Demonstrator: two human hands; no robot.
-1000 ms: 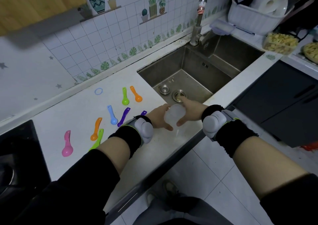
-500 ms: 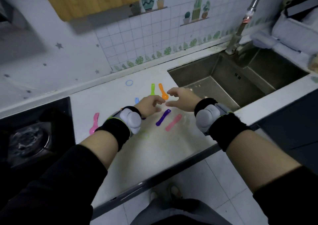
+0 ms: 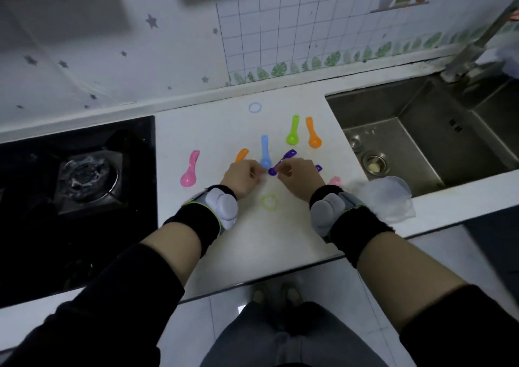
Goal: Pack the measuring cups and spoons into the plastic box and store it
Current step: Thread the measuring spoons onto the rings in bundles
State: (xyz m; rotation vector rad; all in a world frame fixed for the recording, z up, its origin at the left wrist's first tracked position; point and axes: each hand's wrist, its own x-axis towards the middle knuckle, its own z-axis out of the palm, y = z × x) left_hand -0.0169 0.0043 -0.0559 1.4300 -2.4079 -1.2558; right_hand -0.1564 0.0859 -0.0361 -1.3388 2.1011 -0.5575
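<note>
I am reaching both forearms forward over the white desk (image 3: 213,130), with the wrists low and the backs of the hands turned up. My left grip (image 3: 243,177) and my right grip (image 3: 299,180) are meeting almost fingertip to fingertip in the middle of the desk. The right grip is curling its fingers and pinching the purple measuring spoon (image 3: 282,161) near its bowl, and the handle is pointing away toward the wall. The left grip is also curling narrow, just beside that bowl, but I cannot tell if it is holding anything.

The blue measuring spoon (image 3: 264,150) is lying just behind my fingertips. A second orange measuring spoon (image 3: 241,154) is showing half from behind the left grip. The pink measuring spoon (image 3: 190,168) is lying to the left, near the gas stove (image 3: 84,175). The green measuring spoon (image 3: 292,130) and the orange measuring spoon (image 3: 313,133) are lying side by side further back, near the sink (image 3: 421,130). A blue ring (image 3: 255,107) is lying close to the wall, and a green ring (image 3: 269,201) is lying between my wrists.

The plastic box (image 3: 384,198) is standing to the right of my right wrist, on the narrow front strip of the desk, touching the rim of the sink. On the left the desk is ending at the stove, on the right at the sink. White surface is showing between the green ring and the front edge.
</note>
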